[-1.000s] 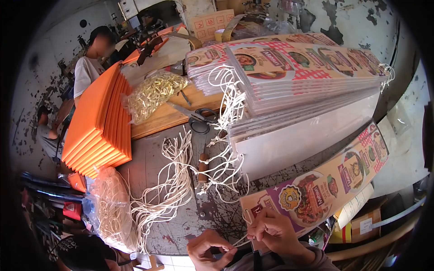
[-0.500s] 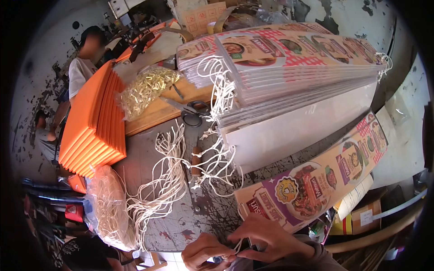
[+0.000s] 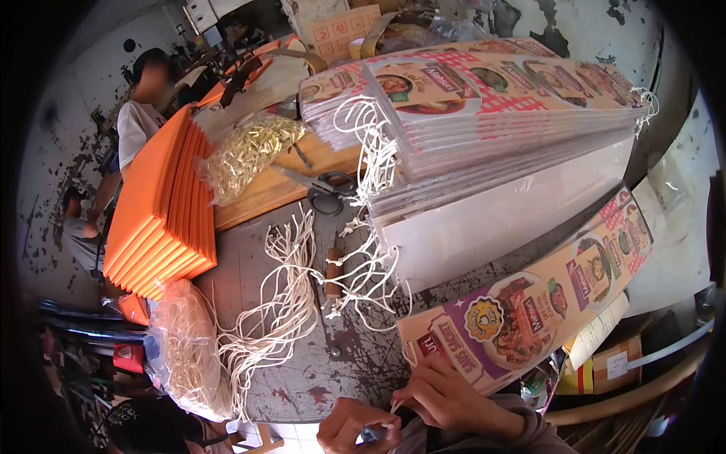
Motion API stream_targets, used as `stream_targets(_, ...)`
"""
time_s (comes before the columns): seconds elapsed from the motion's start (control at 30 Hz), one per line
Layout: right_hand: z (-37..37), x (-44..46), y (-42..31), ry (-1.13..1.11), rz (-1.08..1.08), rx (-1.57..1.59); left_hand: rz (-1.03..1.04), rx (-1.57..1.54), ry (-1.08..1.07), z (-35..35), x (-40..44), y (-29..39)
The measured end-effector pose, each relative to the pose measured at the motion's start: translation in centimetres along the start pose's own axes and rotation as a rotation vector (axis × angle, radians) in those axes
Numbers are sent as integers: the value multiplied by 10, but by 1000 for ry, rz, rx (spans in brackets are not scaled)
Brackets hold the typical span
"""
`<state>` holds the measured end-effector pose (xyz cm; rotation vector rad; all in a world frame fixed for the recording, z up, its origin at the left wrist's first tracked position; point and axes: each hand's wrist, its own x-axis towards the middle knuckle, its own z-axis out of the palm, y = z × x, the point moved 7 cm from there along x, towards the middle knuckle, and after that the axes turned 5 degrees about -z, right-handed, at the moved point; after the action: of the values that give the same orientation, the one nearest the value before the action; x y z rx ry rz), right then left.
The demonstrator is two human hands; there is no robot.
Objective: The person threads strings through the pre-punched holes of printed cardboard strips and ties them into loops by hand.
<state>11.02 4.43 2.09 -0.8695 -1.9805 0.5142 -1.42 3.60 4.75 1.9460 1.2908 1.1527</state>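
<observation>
A white cord (image 3: 395,406) runs between my two hands at the table's front edge. The fingers of my left hand (image 3: 349,425) are curled closed on one part of it. My right hand (image 3: 442,397) pinches the cord just beside, with thumb and forefinger together. Under and beyond my right hand lies a long printed food banner (image 3: 522,310), and a bit of cord shows at its near left corner. Loose white cords (image 3: 276,303) lie spread on the table to the left. Close by them is a wooden-handled tool (image 3: 333,272).
Behind rises a stack of printed panels (image 3: 499,106) with knotted cords. Black-handled scissors (image 3: 327,193), a bag of brass-coloured pieces (image 3: 253,151), orange folded sheets (image 3: 162,212) and a bag of cord (image 3: 185,356) stand left. Other people sit at the left and lower left.
My right hand has turned and drawn its fingers closer together on the cord. My left hand has shifted slightly right. The whole view has moved a little.
</observation>
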Motion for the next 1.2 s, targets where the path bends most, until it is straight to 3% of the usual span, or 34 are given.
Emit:
stream_targets(0.27,-5,3,2,-24,19,120,-70,-45,22,-6,5,14)
stream_targets(0.37,-9,3,5,-29,14,238,86,9,-88,0,-1,15)
stream_targets(0.43,-11,3,0,-25,-2,269,5,-75,-10,1,-1,-1)
stream_targets(0.47,-13,3,-4,-22,-15,299,138,158,-37,2,3,3)
stream_targets(0.5,-15,4,-7,-21,-14,294,58,271,13,6,5,1)
stream_targets(0.6,-17,8,-24,-86,-29,323,122,351,17,18,25,6)
stream_targets(0.67,-20,8,-27,-84,-43,353,342,574,-96,32,20,7)
stream_targets(0.7,-22,7,-30,-91,-60,387,347,573,-101,35,18,4)
stream_targets(0.87,-26,-4,-45,-107,-199,110,404,541,-222,47,23,1)
stream_targets(0.93,-54,-4,-59,184,-131,-206,401,555,-226,48,30,5)
stream_targets(0.97,-54,-8,-60,183,-134,-207,402,554,-222,48,34,7)
stream_targets(1.03,-61,-27,-54,220,4,-538,361,586,-253,50,44,8)
stream_targets(1.1,-64,-44,-41,107,11,-588,373,604,-288,52,52,8)
stream_targets(1.17,-90,-58,-28,448,163,-570,426,620,-317,54,57,9)
stream_targets(1.2,-92,-66,-23,448,156,-568,452,620,-316,54,59,11)
